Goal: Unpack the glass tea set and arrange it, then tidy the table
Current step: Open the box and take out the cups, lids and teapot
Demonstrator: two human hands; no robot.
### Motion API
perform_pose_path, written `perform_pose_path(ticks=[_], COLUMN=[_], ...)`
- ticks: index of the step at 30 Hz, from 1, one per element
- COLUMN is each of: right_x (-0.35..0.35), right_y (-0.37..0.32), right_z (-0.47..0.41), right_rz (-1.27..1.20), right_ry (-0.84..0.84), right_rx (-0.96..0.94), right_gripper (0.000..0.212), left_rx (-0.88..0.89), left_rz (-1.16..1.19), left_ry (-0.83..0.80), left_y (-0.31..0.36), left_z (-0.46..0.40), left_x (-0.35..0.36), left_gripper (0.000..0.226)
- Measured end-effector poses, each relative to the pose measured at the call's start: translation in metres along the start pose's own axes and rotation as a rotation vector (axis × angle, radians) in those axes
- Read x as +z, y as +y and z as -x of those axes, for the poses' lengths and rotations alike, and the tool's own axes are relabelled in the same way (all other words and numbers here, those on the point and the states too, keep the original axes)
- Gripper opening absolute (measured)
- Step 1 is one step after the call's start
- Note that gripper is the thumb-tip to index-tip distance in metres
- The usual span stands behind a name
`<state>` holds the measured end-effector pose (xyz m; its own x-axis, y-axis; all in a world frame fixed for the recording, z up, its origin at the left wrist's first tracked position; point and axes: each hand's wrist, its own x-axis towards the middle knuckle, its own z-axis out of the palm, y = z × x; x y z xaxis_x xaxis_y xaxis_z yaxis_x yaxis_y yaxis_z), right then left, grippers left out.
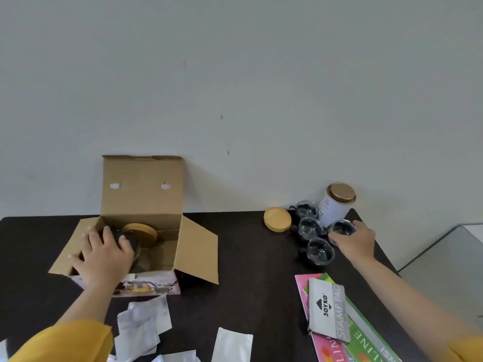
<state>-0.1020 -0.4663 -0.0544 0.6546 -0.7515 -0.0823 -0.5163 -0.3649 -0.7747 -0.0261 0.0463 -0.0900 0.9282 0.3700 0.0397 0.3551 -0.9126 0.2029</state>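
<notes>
An open cardboard box [188,246] stands at the left of the dark table [248,270]. My left hand [104,257] reaches into it and grips a dark glass piece [128,237] lying beside a wooden lid [142,231]. At the back right several small glass cups stand together, such as one cup [308,227] and another cup [320,250]. My right hand [355,241] rests its fingers on the rightmost cup [341,227]. A loose wooden lid [277,220] lies just left of the cups.
A white tin with a gold lid [337,202] stands behind the cups by the wall. White foam wrappers [142,327] lie at the front left. A grey stamp pad pouch [328,312] sits on coloured folders [366,338] at the front right.
</notes>
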Motion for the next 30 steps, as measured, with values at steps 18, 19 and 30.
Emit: perform_pose_path(ticks=[18, 19, 30], right_x=[0.019, 0.021, 0.024], right_y=[0.049, 0.05, 0.055], right_z=[-0.079, -0.079, -0.075], right_rz=[0.093, 0.085, 0.071], right_ry=[-0.072, -0.071, -0.074], right_rx=[0.116, 0.112, 0.028], right_gripper=[0.086, 0.085, 0.087], left_rx=[-0.033, -0.032, -0.064], left_rz=[-0.011, -0.006, -0.01], left_ry=[0.048, 0.047, 0.054], left_y=[0.003, 0.004, 0.006], left_z=[-0.001, -0.001, -0.002], left_x=[0.0, 0.0, 0.001], left_gripper=[0.052, 0.052, 0.052])
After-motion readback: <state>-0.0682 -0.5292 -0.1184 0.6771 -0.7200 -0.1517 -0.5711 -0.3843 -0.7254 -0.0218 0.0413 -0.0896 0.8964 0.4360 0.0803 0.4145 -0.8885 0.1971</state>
